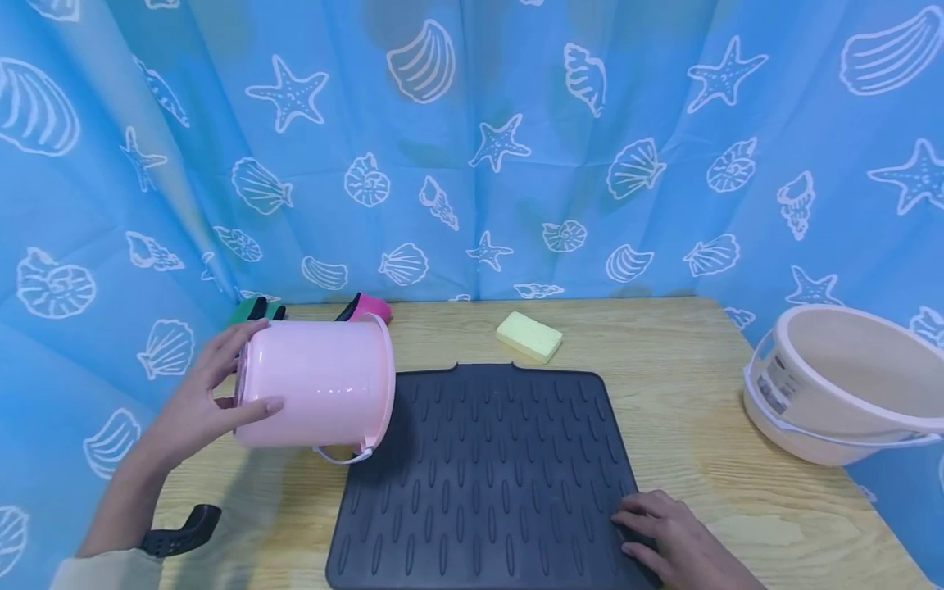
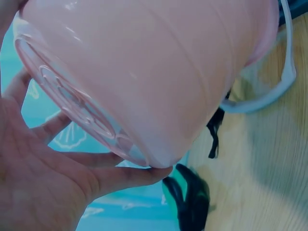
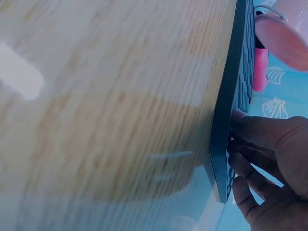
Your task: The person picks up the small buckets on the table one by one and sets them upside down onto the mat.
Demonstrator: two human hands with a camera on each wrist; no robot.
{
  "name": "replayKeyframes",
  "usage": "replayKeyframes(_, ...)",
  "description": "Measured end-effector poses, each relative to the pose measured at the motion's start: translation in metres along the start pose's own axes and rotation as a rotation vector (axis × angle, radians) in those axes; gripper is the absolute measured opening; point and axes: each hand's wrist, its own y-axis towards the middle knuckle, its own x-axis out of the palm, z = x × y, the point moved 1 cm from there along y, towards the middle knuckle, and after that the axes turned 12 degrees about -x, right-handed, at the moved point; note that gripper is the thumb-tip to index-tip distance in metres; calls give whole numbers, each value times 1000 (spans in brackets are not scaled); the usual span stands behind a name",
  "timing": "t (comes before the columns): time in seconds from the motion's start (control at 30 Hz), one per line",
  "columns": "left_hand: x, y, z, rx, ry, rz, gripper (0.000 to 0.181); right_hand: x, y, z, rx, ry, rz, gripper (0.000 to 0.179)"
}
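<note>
A pink bucket (image 1: 317, 385) lies tipped on its side in the air, its mouth turned right toward the dark ribbed mat (image 1: 479, 475). My left hand (image 1: 202, 389) grips it round the base, thumb on the near side. In the left wrist view, spread fingers (image 2: 120, 177) curve along the rim of the bucket's ringed bottom. The bucket's white handle (image 2: 269, 98) hangs below its mouth. At the mat's right edge, my right hand (image 1: 667, 537) rests with bent fingertips on the mat. The right wrist view shows those fingers (image 3: 248, 171) against its surface.
A yellow sponge (image 1: 529, 337) lies behind the mat. At the right stands a larger beige bucket (image 1: 804, 393) with its handle down. Behind the pink bucket are a pink-and-black item (image 1: 369, 307) and a green-and-black item (image 2: 187, 197). A blue shell-print curtain (image 1: 472, 147) surrounds the wooden table (image 1: 686, 393).
</note>
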Motion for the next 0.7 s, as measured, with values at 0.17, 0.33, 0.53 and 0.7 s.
replayKeyframes(0.17, 6, 6, 0, 13, 38, 2, 100, 2, -1, 1, -10, -1, 23, 27)
replayKeyframes(0.33, 6, 10, 7, 26, 94, 8, 97, 2, -1, 1, -19, -14, 32, 28)
replayKeyframes(0.53, 7, 12, 20, 7, 169, -19, 98, 3, -1, 2, -45, -26, 63, 28)
replayKeyframes(0.7, 13, 18, 29, -15, 204, -24, 98, 4, -1, 2, -47, -29, 64, 28)
